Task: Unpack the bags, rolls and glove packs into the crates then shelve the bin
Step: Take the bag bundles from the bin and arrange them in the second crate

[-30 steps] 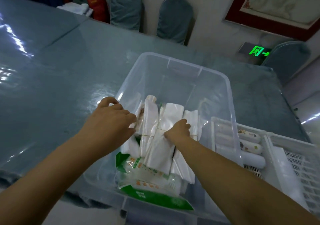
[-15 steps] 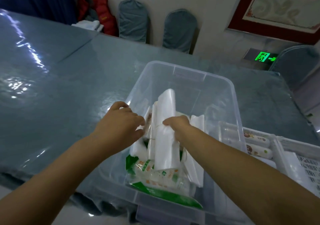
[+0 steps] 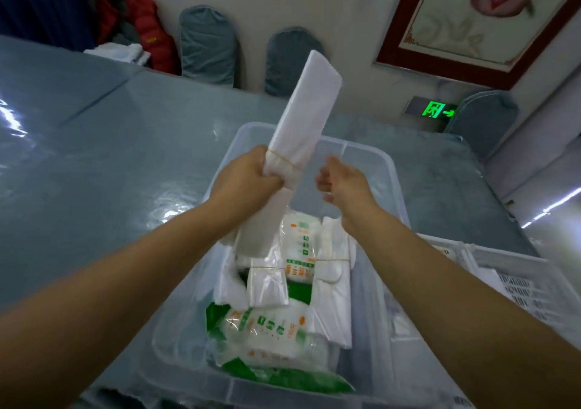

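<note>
Holding a long, flat bundle of white plastic bags up over a clear plastic bin, the person's left hand has its grip clamped around the bundle's middle, right where a thin rubber band circles it. The bundle tilts up and away to the right, its top end well above the bin's far rim and its lower end hanging down toward the bin. The right hand hovers just beside the bundle, apart from it, its grip apart and empty with the fingers loosely curled.

The bin stands on a blue-grey desk with a glossy covering. Inside it lie more banded bundles of white bags, a smaller clear bag pack, and glove packs printed in green and orange, one near the front wall and another further back. Just right of the bin, touching or nearly touching it, sits a white slotted crate; its contents are too unclear to tell.

Beyond the desk, blue-covered chairs stand against a pale wall, with a red jacket to the left, a framed flower picture above right, and a lit green exit sign.
</note>
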Action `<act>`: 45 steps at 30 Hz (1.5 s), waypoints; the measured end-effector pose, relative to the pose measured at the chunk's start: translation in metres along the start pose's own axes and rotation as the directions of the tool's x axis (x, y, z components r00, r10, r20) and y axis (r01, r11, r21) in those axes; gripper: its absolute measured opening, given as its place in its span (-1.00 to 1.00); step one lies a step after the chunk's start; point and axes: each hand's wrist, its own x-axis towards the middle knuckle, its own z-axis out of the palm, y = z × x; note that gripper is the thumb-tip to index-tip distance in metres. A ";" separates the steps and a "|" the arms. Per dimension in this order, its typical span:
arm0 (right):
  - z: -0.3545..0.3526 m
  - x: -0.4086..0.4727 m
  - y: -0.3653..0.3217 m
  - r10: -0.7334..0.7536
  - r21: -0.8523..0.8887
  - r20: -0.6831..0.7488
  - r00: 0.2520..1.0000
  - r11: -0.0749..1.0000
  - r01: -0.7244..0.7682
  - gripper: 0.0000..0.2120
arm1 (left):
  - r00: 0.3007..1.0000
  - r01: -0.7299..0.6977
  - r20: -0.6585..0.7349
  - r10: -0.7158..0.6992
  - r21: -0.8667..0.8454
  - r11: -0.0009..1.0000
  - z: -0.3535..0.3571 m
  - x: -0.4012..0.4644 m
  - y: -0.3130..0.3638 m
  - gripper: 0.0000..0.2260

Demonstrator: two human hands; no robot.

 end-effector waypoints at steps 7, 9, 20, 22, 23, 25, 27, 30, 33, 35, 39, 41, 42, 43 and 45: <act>-0.009 0.014 0.104 0.340 -0.912 -0.071 0.938 0.358 -0.198 -0.70 | 0.992 -0.087 -0.065 0.109 0.275 0.958 0.020 0.030 -0.027 -0.89; 0.001 0.008 0.125 0.342 -0.860 -0.136 0.930 0.424 -0.282 -0.65 | 0.988 -0.105 -0.078 0.131 0.276 0.955 0.020 0.031 -0.032 -0.86; 0.022 -0.007 0.160 0.408 -0.901 -0.186 0.894 0.292 -0.321 -0.32 | 0.990 -0.102 -0.057 0.128 0.331 0.938 0.024 0.041 -0.036 -0.83; 0.017 -0.003 0.154 0.401 -0.856 -0.186 0.897 0.382 -0.348 -0.49 | 0.991 -0.105 -0.048 0.128 0.338 0.935 0.025 0.042 -0.036 -0.84; 0.014 -0.003 0.150 0.401 -0.826 -0.165 0.901 0.443 -0.348 -0.60 | 0.991 -0.103 -0.048 0.126 0.337 0.936 0.025 0.042 -0.036 -0.85; 0.006 -0.004 0.135 0.395 -0.824 -0.062 0.916 0.498 -0.271 -0.70 | 0.991 -0.098 -0.050 0.120 0.328 0.940 0.024 0.042 -0.036 -0.86; -0.002 -0.007 0.117 0.355 -0.838 -0.005 0.935 0.509 -0.197 -0.70 | 0.992 -0.098 -0.048 0.119 0.324 0.941 0.023 0.041 -0.034 -0.87; -0.006 -0.011 0.080 0.252 -0.898 0.059 0.966 0.437 -0.059 -0.74 | 0.989 -0.117 -0.047 0.139 0.320 0.940 0.021 0.036 -0.029 -0.87; -0.012 -0.013 0.047 0.220 -0.872 0.059 0.974 0.486 -0.057 -0.73 | 0.982 -0.153 -0.062 0.176 0.270 0.951 0.019 0.030 -0.024 -0.87; -0.025 -0.018 0.029 0.089 -0.803 0.071 0.994 0.596 0.004 -0.78 | 0.977 -0.170 -0.096 0.192 0.197 0.965 0.018 0.025 -0.020 -0.87; -0.061 -0.041 0.006 -0.161 -0.462 -0.025 0.987 0.877 0.132 -0.84 | 0.976 -0.172 -0.133 0.173 0.015 0.985 0.018 0.018 -0.003 -0.90; -0.076 -0.050 -0.006 -0.236 -0.282 -0.051 0.970 0.936 0.212 -0.82 | 0.984 -0.163 -0.090 0.155 -0.082 0.983 0.020 0.019 0.014 -0.88; -0.083 -0.054 -0.012 -0.260 -0.194 -0.059 0.964 0.950 0.245 -0.81 | 0.988 -0.149 -0.055 0.143 -0.147 0.978 0.021 0.018 0.025 -0.85; -0.090 -0.056 -0.018 -0.278 -0.112 -0.072 0.958 0.957 0.269 -0.81 | 0.991 -0.131 -0.021 0.130 -0.224 0.966 0.022 0.017 0.036 -0.83; -0.101 -0.059 -0.027 -0.304 0.035 -0.096 0.948 0.951 0.309 -0.80 | 0.993 -0.096 0.028 0.115 -0.374 0.922 0.028 0.011 0.059 -0.80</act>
